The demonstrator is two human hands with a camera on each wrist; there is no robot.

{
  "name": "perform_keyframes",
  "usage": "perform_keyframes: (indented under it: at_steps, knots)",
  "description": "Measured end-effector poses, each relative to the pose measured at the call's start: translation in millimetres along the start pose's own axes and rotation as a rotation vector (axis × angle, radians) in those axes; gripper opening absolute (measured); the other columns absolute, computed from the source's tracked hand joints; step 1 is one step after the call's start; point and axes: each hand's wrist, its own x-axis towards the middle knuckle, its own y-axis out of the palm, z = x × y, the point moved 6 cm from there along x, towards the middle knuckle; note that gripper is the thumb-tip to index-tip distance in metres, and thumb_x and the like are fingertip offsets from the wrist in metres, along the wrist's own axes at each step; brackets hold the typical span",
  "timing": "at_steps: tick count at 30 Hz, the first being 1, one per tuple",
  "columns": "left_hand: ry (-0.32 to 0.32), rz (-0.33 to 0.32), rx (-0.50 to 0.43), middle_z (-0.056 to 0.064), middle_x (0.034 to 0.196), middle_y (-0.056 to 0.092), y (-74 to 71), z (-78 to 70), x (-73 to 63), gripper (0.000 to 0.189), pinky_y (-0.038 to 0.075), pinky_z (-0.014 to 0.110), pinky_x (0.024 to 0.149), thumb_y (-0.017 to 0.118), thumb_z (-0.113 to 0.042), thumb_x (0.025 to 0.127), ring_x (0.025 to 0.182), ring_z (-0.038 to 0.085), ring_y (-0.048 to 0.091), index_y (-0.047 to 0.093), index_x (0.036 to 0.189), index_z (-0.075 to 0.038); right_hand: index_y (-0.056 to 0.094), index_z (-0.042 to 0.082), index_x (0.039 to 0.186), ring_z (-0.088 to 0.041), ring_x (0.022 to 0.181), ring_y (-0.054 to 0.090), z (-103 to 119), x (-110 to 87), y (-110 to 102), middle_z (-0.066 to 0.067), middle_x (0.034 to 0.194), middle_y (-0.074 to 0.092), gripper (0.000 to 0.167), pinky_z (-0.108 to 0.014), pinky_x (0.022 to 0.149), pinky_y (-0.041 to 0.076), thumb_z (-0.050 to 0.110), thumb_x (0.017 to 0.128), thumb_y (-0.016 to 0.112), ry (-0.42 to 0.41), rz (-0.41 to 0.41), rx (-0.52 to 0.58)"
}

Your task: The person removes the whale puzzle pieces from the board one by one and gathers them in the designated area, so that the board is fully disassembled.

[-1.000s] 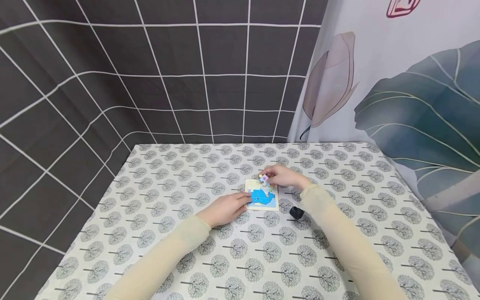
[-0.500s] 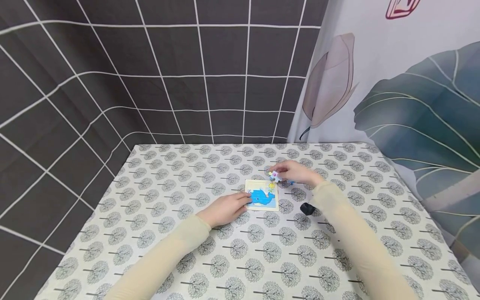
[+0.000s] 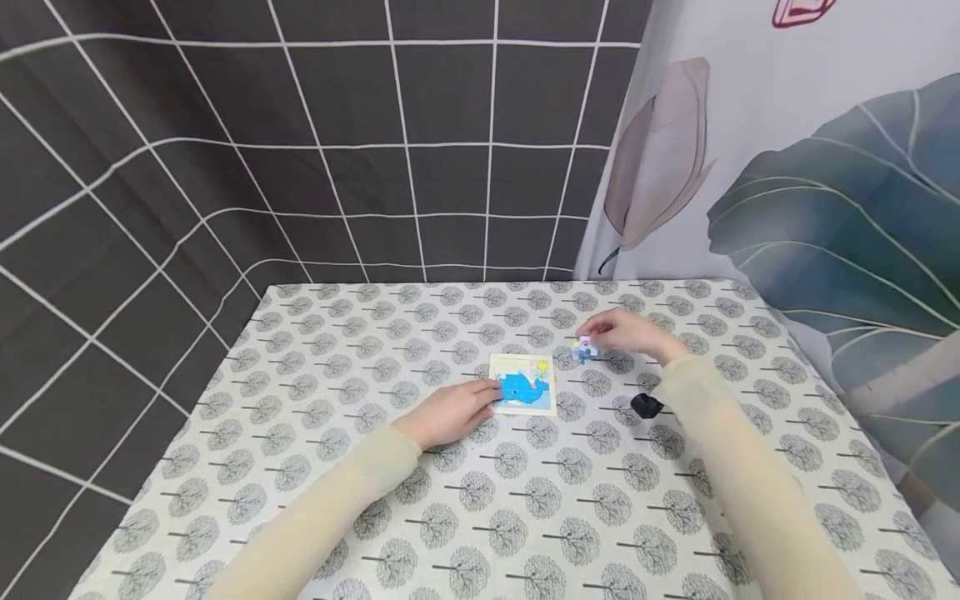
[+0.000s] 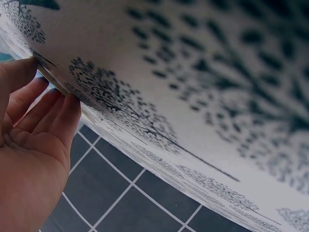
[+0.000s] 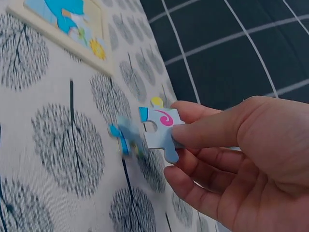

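A square puzzle board (image 3: 525,407) with a pale frame, a blue whale and a yellow sun lies on the patterned cloth. My left hand (image 3: 452,412) holds its left edge, fingertips over the whale's head; in the left wrist view the thumb and fingers meet at the thin edge. To the right of the board, my right hand (image 3: 628,332) pinches a pale jigsaw piece (image 5: 163,126) with a pink swirl and a blue corner between thumb and fingers. Another jigsaw piece (image 5: 126,137), blue and pale, appears blurred just beyond it, close over the cloth.
The tree-print tablecloth (image 3: 420,517) covers the whole table. A dark gridded curtain (image 3: 442,183) hangs behind and to the left, a floral curtain (image 3: 675,208) to the right. A black object (image 3: 647,406) shows at my right wrist.
My right hand has moved right, away from over the board, carrying the swirl piece. The sun in the board's corner has come into view. My left hand stays at the board's edge.
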Motion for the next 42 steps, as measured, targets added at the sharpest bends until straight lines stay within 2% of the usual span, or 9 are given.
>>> perform_keyframes:
  at_steps: [4, 11, 13, 17, 25, 29, 33, 36, 42]
  knots:
    - [-0.028, 0.010, 0.004, 0.008, 0.153, 0.047, -1.0, 4.6, -0.6, 0.043, 0.034, 0.041, 0.119, 0.054, -0.024, 0.105, 0.141, 0.025, 0.045, 0.053, 0.144, -0.007, 0.063, -0.006, 0.126, -0.031, 0.100, 0.065, -9, -3.1, -10, -0.021, 0.118, 0.067, 0.031, -0.044, 0.091, 0.055, 0.006, 0.097, 0.060, 0.008, -0.030, -0.027]
    - [-0.009, 0.009, -0.007, 0.009, 0.152, 0.048, -1.4, 0.5, -0.1, 0.042, 0.035, 0.041, 0.118, 0.054, -0.023, 0.105, 0.140, 0.026, 0.046, 0.054, 0.144, -0.006, 0.061, -0.010, 0.123, -0.024, 0.087, 0.061, -30, -16.6, -19, -0.021, 0.113, 0.067, 0.030, -0.033, 0.080, 0.054, 0.003, 0.096, 0.060, 0.080, -0.074, 0.022]
    - [-0.007, 0.014, -0.014, 0.010, 0.152, 0.048, -0.5, -1.8, -0.2, 0.042, 0.035, 0.042, 0.118, 0.054, -0.023, 0.105, 0.140, 0.027, 0.046, 0.054, 0.144, -0.006, 0.061, -0.011, 0.124, -0.024, 0.086, 0.060, -34, -20.1, -18, -0.023, 0.113, 0.067, 0.031, -0.034, 0.079, 0.054, 0.003, 0.096, 0.060, 0.087, -0.072, 0.033]
    - [-0.019, 0.020, -0.024, 0.009, 0.152, 0.048, 1.1, -3.0, -1.4, 0.042, 0.035, 0.042, 0.118, 0.054, -0.022, 0.105, 0.140, 0.027, 0.046, 0.054, 0.144, -0.006, 0.063, -0.005, 0.124, -0.025, 0.092, 0.062, -41, -21.3, -15, -0.020, 0.119, 0.066, 0.031, -0.038, 0.087, 0.054, 0.006, 0.096, 0.061, 0.127, -0.068, 0.020]
    - [-0.018, 0.011, -0.024, 0.009, 0.152, 0.048, 1.5, -0.9, -0.1, 0.042, 0.034, 0.042, 0.119, 0.054, -0.023, 0.105, 0.140, 0.026, 0.045, 0.054, 0.144, -0.007, 0.067, -0.005, 0.120, -0.020, 0.087, 0.062, -46, -14.5, -13, -0.019, 0.117, 0.069, 0.027, -0.033, 0.081, 0.053, 0.005, 0.095, 0.062, 0.108, -0.086, -0.012]
    - [-0.008, 0.000, -0.008, 0.008, 0.153, 0.048, 0.8, 0.8, 2.0, 0.041, 0.034, 0.040, 0.119, 0.054, -0.023, 0.105, 0.140, 0.025, 0.045, 0.054, 0.144, -0.007, 0.069, -0.003, 0.118, -0.026, 0.094, 0.066, -46, -14.2, -15, -0.022, 0.120, 0.068, 0.026, -0.045, 0.090, 0.054, 0.006, 0.095, 0.062, 0.091, -0.111, -0.081]
    - [-0.011, 0.005, -0.003, 0.007, 0.153, 0.048, 1.7, 2.1, 2.7, 0.041, 0.033, 0.038, 0.119, 0.054, -0.023, 0.105, 0.141, 0.023, 0.045, 0.054, 0.144, -0.008, 0.070, -0.002, 0.118, -0.037, 0.108, 0.064, -43, -14.5, -16, -0.024, 0.124, 0.066, 0.025, -0.058, 0.101, 0.048, 0.007, 0.095, 0.063, 0.082, -0.125, -0.117]
    - [-0.018, 0.017, -0.004, 0.007, 0.153, 0.047, 2.4, 2.2, 2.2, 0.042, 0.033, 0.038, 0.119, 0.054, -0.024, 0.105, 0.141, 0.023, 0.044, 0.054, 0.144, -0.008, 0.070, -0.002, 0.117, -0.039, 0.112, 0.062, -44, -14.2, -14, -0.025, 0.127, 0.065, 0.025, -0.059, 0.103, 0.046, 0.007, 0.095, 0.063, 0.084, -0.121, -0.111]
    - [-0.015, 0.013, -0.011, 0.008, 0.153, 0.047, 1.2, 0.6, 1.4, 0.042, 0.035, 0.039, 0.119, 0.055, -0.024, 0.105, 0.140, 0.025, 0.045, 0.054, 0.144, -0.007, 0.070, -0.002, 0.118, -0.033, 0.105, 0.066, -48, -14.9, -13, -0.023, 0.125, 0.066, 0.026, -0.055, 0.100, 0.050, 0.007, 0.095, 0.062, 0.084, -0.115, -0.088]
